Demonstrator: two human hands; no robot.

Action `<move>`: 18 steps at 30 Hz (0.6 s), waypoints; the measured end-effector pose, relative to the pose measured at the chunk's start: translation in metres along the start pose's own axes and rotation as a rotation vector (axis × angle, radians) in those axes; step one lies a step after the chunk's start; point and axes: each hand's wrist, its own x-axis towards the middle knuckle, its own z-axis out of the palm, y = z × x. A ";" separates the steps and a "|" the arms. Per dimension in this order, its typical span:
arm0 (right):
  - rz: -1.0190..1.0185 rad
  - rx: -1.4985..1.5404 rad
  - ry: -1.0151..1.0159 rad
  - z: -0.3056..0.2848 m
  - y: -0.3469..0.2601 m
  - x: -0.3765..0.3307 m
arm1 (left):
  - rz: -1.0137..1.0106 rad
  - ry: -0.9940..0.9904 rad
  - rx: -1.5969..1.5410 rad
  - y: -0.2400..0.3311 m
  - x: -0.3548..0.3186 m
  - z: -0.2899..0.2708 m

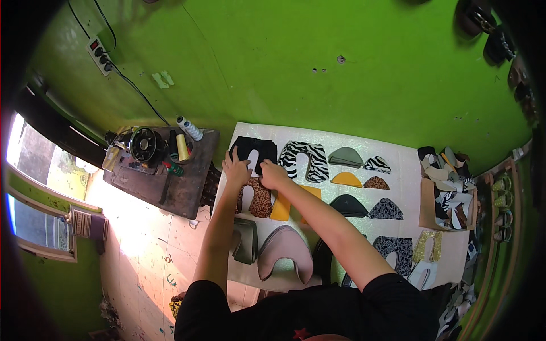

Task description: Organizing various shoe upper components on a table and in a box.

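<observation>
At the table's far left lies a stack of black U-shaped shoe-upper pieces (254, 143). My left hand (235, 169) rests on its left leg with the fingers spread. My right hand (274, 174) has its fingers bent in at the right leg, closed on the black material's edge. Just right of the stack are zebra-striped U-shaped pieces (305, 156). Below my hands lie leopard-print U-shaped pieces (261, 200) and yellow pieces (281, 208), partly covered by my right forearm. Nearer me are grey pieces (246, 241) and a pinkish-beige U-shaped stack (285, 250).
Several half-round pieces (345, 156) lie farther right on the pale table (392, 149). A cardboard box (427, 203) of scraps stands at its right edge. Left of the table, a sewing machine (143, 145) and thread cones (182, 148) occupy a dark worktop (193, 170).
</observation>
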 end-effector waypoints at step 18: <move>0.238 0.957 0.881 -0.115 0.150 -0.255 | 0.180 -0.066 -0.461 0.145 -0.058 -0.075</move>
